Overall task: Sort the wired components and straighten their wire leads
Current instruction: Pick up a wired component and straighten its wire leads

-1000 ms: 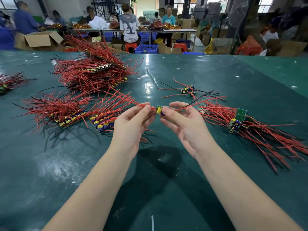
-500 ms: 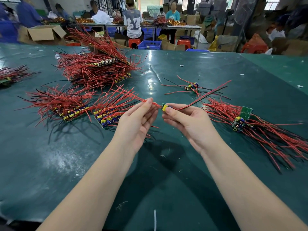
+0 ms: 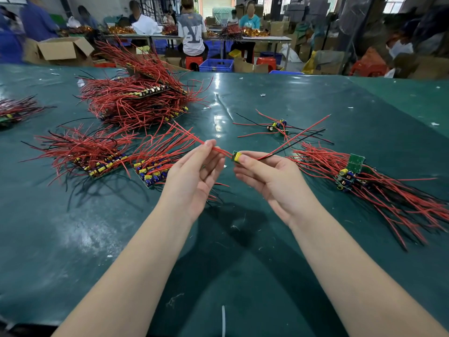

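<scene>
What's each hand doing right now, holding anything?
Left hand: pinches the red leads just left of the small board.
Right hand: grips the small board, its other leads trailing off to the right.

Far-left wire bundle (image 3: 14,110) cut off by frame edge; held board (image 3: 237,156) mostly hidden behind right-hand fingertips (image 3: 245,159).

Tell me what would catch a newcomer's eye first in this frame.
The two hands at centre: the right hand pinches a small yellow-topped component while the left hand pinches its red leads. Around them, heaps of red-wired boards sprawl over the green table, the largest pile at far left.
</scene>
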Demonstrator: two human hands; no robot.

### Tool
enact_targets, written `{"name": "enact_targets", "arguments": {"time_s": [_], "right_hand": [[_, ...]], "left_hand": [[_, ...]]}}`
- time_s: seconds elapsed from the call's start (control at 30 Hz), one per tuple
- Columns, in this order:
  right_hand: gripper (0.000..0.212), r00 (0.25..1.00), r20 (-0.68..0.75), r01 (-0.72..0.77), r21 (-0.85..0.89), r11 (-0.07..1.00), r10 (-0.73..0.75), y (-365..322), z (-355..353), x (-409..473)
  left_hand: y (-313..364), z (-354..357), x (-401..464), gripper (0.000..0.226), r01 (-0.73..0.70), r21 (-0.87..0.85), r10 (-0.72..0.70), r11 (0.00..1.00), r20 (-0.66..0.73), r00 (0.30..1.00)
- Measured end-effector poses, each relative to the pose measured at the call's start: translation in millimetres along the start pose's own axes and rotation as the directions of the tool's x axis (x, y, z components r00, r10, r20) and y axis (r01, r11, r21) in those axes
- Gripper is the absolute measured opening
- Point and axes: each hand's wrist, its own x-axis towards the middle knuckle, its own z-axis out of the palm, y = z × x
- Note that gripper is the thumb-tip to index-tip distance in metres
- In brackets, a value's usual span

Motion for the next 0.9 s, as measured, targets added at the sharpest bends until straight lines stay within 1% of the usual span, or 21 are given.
{"name": "enact_targets", "arguments": {"time_s": [0.2, 0.37, 0.47, 0.57, 0.63, 0.77, 0.8, 0.9], "right_hand": [[0.007, 0.999, 0.001, -0.037, 0.013, 0.999, 0.037, -2.6, -1.7, -0.4], [0.005, 0.998, -0.02, -0.067, 0.028, 0.997, 0.067, -2.7, -2.5, -0.6], [0.005, 0.997, -0.006, -0.082, 0.04, 0.996, 0.082, -5.1, -3.0, -1.1], [0.006, 0.994, 0.014, -0.112, 0.024, 0.993, 0.112, -6.7, -2.4, -1.5], [0.009, 0.99, 0.038, -0.134, 0.011, 0.991, 0.133, -8.0, -2.3, -1.7], [0.026, 0.984, 0.092, -0.155, 0.001, 0.988, 0.155, -11.5, -2.8, -2.4], [0.026, 0.984, 0.09, -0.153, 0.0, 0.988, 0.153, -11.4, -3.2, -2.3], [0.013, 0.985, 0.078, -0.152, 0.005, 0.988, 0.151, -9.0, -3.9, -1.7]], "left_hand": [[-0.2, -0.2, 1.1, 0.012, 0.038, -0.003, -0.038, 0.999, 0.015, 0.999], [-0.8, -3.2, 2.9, 0.012, -0.018, 0.003, 0.018, 1.0, 0.016, 1.0], [0.8, -5.2, 3.3, 0.008, -0.054, -0.035, 0.055, 0.998, 0.007, 0.998], [2.2, -5.5, 3.6, 0.008, -0.057, -0.034, 0.057, 0.998, -0.009, 0.998], [3.2, -5.1, 3.6, 0.007, -0.055, -0.033, 0.054, 0.998, -0.026, 0.998], [4.0, -4.9, 3.7, 0.007, -0.066, -0.032, 0.065, 0.997, -0.018, 0.998], [4.0, -4.8, 3.8, 0.007, -0.069, -0.036, 0.069, 0.997, -0.001, 0.998], [2.5, -3.2, 4.4, 0.01, -0.075, -0.054, 0.078, 0.996, 0.054, 0.996]]}}
